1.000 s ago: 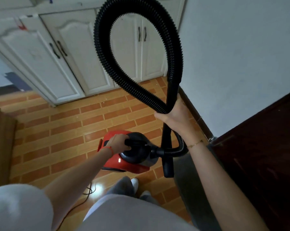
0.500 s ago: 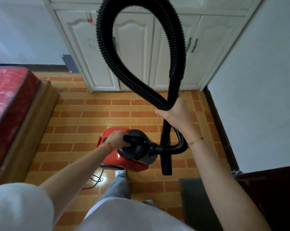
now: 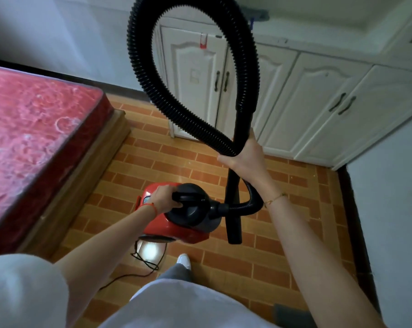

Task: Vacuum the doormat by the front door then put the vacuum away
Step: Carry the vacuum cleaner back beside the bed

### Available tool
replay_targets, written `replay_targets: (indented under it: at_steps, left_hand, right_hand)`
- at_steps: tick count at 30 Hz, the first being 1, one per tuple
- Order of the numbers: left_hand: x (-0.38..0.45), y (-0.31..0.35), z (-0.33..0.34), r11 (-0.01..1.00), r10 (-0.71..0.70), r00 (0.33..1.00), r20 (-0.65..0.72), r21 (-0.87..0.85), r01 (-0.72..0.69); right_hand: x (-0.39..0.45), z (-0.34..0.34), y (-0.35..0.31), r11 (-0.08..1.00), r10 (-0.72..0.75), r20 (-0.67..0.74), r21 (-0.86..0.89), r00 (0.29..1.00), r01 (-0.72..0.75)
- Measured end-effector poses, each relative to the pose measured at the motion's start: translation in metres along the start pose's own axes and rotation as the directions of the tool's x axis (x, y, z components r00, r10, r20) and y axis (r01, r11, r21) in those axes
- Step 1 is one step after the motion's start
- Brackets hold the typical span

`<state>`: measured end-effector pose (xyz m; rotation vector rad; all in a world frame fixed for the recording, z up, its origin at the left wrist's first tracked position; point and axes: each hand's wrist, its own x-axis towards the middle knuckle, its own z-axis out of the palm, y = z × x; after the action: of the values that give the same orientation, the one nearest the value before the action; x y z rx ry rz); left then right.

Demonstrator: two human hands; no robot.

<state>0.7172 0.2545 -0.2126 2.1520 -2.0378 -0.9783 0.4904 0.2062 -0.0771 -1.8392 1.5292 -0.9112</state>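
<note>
The mattress (image 3: 34, 138) lies to the left, near the carrying path. The vacuum (image 3: 176, 216) hangs above the tiled floor (image 3: 283, 197), left hand (image 3: 162, 200) gripping its top handle. The right hand (image 3: 244, 155) clasps the looped hose (image 3: 176, 110). The cord (image 3: 138, 268) trails underfoot: tripping or snagging is likely.
</note>
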Motion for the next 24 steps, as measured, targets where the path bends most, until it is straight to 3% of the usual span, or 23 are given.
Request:
replay_targets:
  at_steps: [14, 24]
  left_hand:
    - [0.050, -0.116, -0.092, 0.974, -0.205, 0.965, -0.166, -0.132, 0.184]
    - [0.080, -0.209, -0.140, 0.894, -0.417, 0.877, -0.239, -0.285, 0.347]
  right_hand:
    - [0.143, 0.133, -0.075, 0.987, -0.161, 0.215, 0.050, 0.963, 0.154]
    - [0.244, 0.249, -0.129, 0.948, -0.317, 0.445, 0.135, 0.837, 0.287]
